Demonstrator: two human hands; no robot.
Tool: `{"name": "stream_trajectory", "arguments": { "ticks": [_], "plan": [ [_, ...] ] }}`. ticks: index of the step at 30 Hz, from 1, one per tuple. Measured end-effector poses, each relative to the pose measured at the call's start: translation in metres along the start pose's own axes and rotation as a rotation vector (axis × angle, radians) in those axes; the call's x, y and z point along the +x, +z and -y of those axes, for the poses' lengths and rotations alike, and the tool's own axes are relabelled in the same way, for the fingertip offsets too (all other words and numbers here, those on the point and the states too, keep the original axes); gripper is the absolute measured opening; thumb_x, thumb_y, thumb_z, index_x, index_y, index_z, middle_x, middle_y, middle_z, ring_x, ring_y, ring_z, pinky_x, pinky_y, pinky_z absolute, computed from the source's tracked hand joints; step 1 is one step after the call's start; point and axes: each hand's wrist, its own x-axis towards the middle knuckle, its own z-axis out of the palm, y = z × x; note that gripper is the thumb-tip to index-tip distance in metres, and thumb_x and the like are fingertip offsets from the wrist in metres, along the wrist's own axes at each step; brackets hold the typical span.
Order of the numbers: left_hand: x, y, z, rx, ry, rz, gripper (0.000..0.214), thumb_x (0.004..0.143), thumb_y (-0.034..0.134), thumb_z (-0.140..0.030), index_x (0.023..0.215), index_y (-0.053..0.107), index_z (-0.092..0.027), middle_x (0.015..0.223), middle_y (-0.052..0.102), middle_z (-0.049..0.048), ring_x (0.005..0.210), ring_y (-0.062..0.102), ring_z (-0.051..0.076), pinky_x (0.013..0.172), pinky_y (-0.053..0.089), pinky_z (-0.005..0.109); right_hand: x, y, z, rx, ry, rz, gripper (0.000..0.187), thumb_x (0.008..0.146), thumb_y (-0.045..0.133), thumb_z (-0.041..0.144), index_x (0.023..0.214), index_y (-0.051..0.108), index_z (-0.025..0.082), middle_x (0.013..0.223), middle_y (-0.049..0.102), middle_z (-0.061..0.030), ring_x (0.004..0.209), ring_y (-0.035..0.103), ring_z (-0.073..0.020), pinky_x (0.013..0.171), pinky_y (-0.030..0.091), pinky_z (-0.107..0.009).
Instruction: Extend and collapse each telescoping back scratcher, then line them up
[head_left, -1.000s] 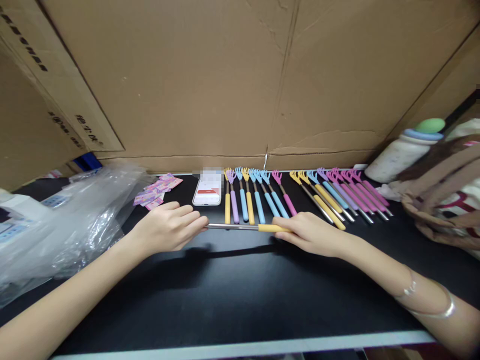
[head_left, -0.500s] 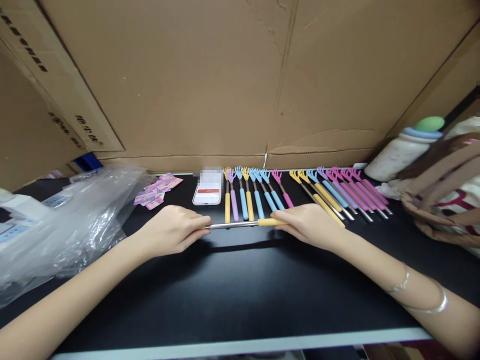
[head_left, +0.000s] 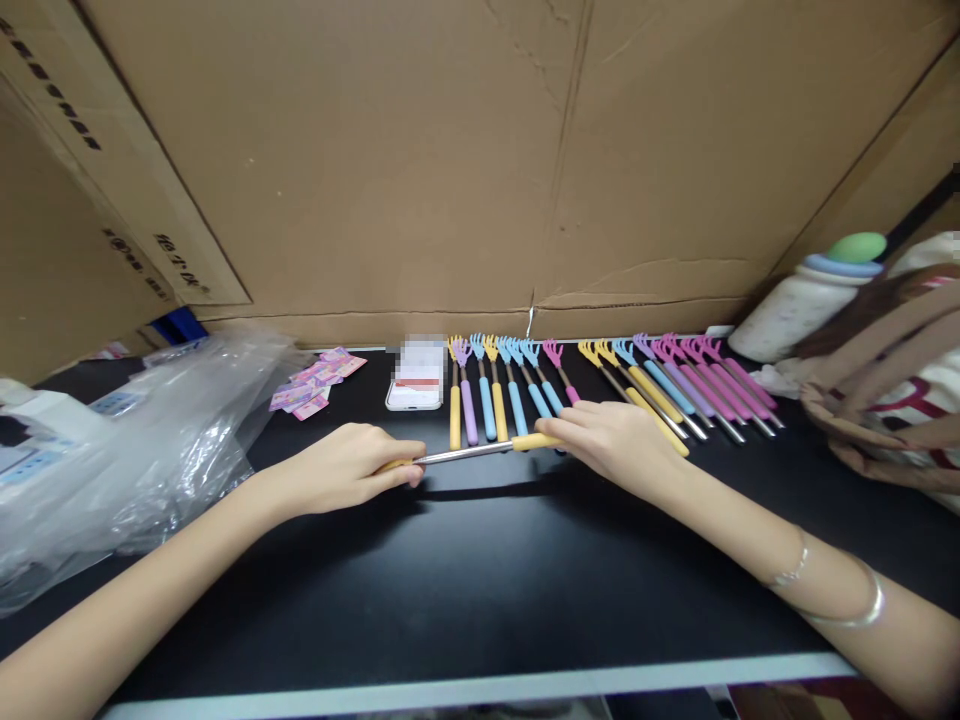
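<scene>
A yellow back scratcher [head_left: 472, 453] with a steel rod is held level over the black table [head_left: 465, 610]. Its yellow head end lies in the closed fingers of my left hand [head_left: 349, 465]. My right hand [head_left: 611, 440] grips the yellow handle at the other end. Behind the rod, a row of yellow, purple, blue and pink back scratchers [head_left: 514, 395] lies with claws pointing away. Beyond my right hand rests a second group of back scratchers [head_left: 686, 385], slanted, some with bare steel ends showing.
A phone [head_left: 415, 390] and a pile of small pink-purple cards [head_left: 319, 382] lie at the back. Clear plastic bags [head_left: 180, 450] cover the left side. A white bottle [head_left: 802, 305] and a beige bag [head_left: 892, 390] stand at right. Cardboard [head_left: 420, 170] walls the back.
The held back scratcher has tilted slightly, its right end now higher. My left fingers have shifted, showing more of the yellow head. My right hand has turned a little over the handle.
</scene>
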Motion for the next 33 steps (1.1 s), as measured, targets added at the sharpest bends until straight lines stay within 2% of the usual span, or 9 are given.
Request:
{"name": "stream_trajectory", "arguments": {
  "ticks": [2, 4, 8, 13, 18, 25, 29, 33],
  "plan": [
    [0.000, 0.000, 0.000, 0.000, -0.006, 0.008, 0.035, 0.097, 0.028, -0.038, 0.084, 0.056, -0.022, 0.074, 0.065, -0.0020, 0.065, 0.060, 0.013, 0.058, 0.032, 0.022, 0.000, 0.002, 0.002, -0.035, 0.021, -0.033, 0.024, 0.094, 0.042, 0.024, 0.084, 0.064, 0.022, 0.061, 0.059, 0.0024, 0.059, 0.052, -0.0091, 0.052, 0.024, -0.025],
    [0.001, 0.000, 0.001, 0.059, -0.034, -0.020, 0.035, 0.097, 0.029, -0.039, 0.083, 0.056, -0.022, 0.070, 0.064, -0.0025, 0.063, 0.060, 0.013, 0.057, 0.032, 0.022, -0.001, 0.003, 0.004, -0.036, 0.052, -0.066, 0.023, 0.094, 0.042, 0.024, 0.084, 0.063, 0.021, 0.063, 0.061, 0.0016, 0.060, 0.054, -0.0095, 0.053, 0.026, -0.025],
    [0.003, 0.006, 0.004, 0.254, -0.056, -0.193, 0.030, 0.095, 0.034, -0.042, 0.086, 0.056, -0.022, 0.062, 0.060, -0.0025, 0.058, 0.057, 0.013, 0.054, 0.030, 0.022, -0.001, 0.004, 0.004, 0.040, 0.130, -0.109, 0.027, 0.094, 0.039, 0.030, 0.085, 0.061, 0.018, 0.067, 0.065, 0.0002, 0.058, 0.055, -0.0092, 0.053, 0.029, -0.024],
    [0.004, 0.011, 0.005, 0.395, -0.023, -0.381, 0.028, 0.094, 0.036, -0.037, 0.092, 0.060, -0.024, 0.075, 0.066, -0.0007, 0.066, 0.061, 0.013, 0.054, 0.033, 0.022, 0.002, -0.002, 0.002, -0.077, 0.052, -0.115, 0.031, 0.096, 0.038, 0.027, 0.076, 0.060, 0.020, 0.059, 0.058, 0.0023, 0.054, 0.048, -0.0084, 0.053, 0.026, -0.025],
    [0.004, 0.006, 0.001, 0.469, -0.035, -0.518, 0.033, 0.096, 0.035, -0.036, 0.089, 0.065, -0.025, 0.076, 0.067, -0.0006, 0.069, 0.061, 0.013, 0.053, 0.034, 0.023, 0.003, -0.006, 0.004, -0.094, 0.076, -0.118, 0.033, 0.094, 0.041, 0.041, 0.080, 0.064, 0.021, 0.058, 0.055, 0.0014, 0.059, 0.048, -0.0098, 0.054, 0.025, -0.026],
    [0.002, 0.005, 0.003, 0.658, 0.042, -0.700, 0.027, 0.094, 0.043, -0.031, 0.087, 0.067, -0.022, 0.066, 0.063, -0.0002, 0.064, 0.056, 0.014, 0.053, 0.033, 0.025, 0.000, -0.006, 0.005, 0.107, 0.201, -0.048, 0.037, 0.094, 0.039, 0.045, 0.085, 0.065, 0.020, 0.066, 0.063, 0.0002, 0.061, 0.054, -0.0101, 0.054, 0.029, -0.025],
    [0.002, 0.007, 0.005, 0.770, 0.073, -0.754, 0.019, 0.091, 0.050, -0.029, 0.089, 0.068, -0.023, 0.064, 0.062, -0.0010, 0.063, 0.052, 0.015, 0.054, 0.032, 0.026, 0.000, -0.004, 0.005, 0.363, 0.283, 0.091, 0.033, 0.093, 0.041, 0.046, 0.089, 0.065, 0.023, 0.074, 0.067, 0.0017, 0.063, 0.058, -0.0096, 0.054, 0.031, -0.022],
    [0.000, 0.008, 0.002, 0.832, 0.069, -0.801, 0.017, 0.090, 0.053, -0.029, 0.098, 0.067, -0.028, 0.068, 0.065, -0.0017, 0.064, 0.052, 0.015, 0.054, 0.031, 0.026, 0.002, -0.006, 0.003, 0.515, 0.357, 0.213, 0.028, 0.090, 0.046, 0.046, 0.091, 0.065, 0.024, 0.068, 0.063, 0.0030, 0.057, 0.052, -0.0098, 0.053, 0.028, -0.021]
  ]
}}
